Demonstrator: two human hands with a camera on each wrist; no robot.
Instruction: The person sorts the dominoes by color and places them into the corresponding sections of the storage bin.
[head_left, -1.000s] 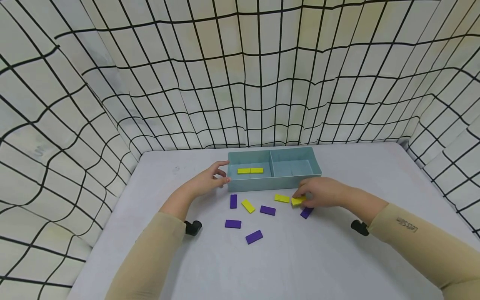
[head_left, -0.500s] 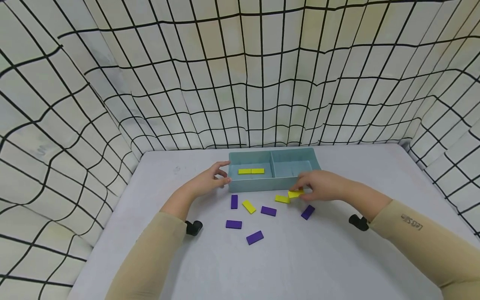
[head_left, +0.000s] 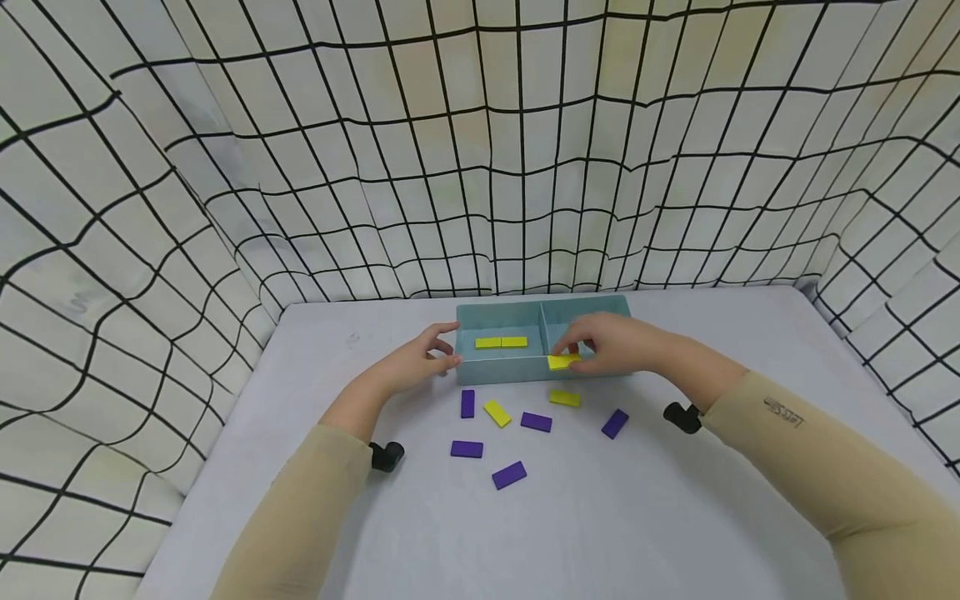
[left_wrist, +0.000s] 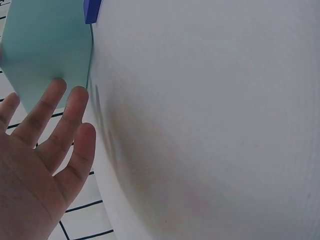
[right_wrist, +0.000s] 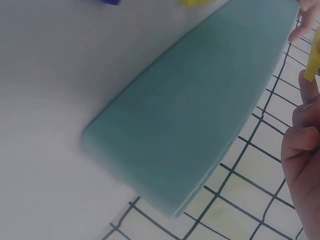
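A pale teal two-compartment box [head_left: 498, 372] stands at the back of the table. My left hand [head_left: 414, 360] is at its left end; in the left wrist view, spread, fairly straight fingers [left_wrist: 74, 107] meet the end wall. Between thumb and fingertips my right hand [head_left: 613, 342] pinches a yellow rectangular block [head_left: 562, 362], held above the box's front wall near the divider. The right wrist view catches only part of that yellow block [right_wrist: 313, 60]. Two yellow blocks [head_left: 501, 342] lie end to end in the left compartment. No block shows in the visible part of the right compartment.
On the white table [head_left: 600, 517] lie two loose yellow blocks, one [head_left: 565, 398] before the box and another [head_left: 497, 412] further left. Several purple blocks [head_left: 509, 475] are scattered around them. Black-grid netting [head_left: 517, 167] rises behind the box and at both sides.
My right hand has lifted the yellow block off the table beside a purple one and carried it left and up to the box's front wall. The left hand stays put.
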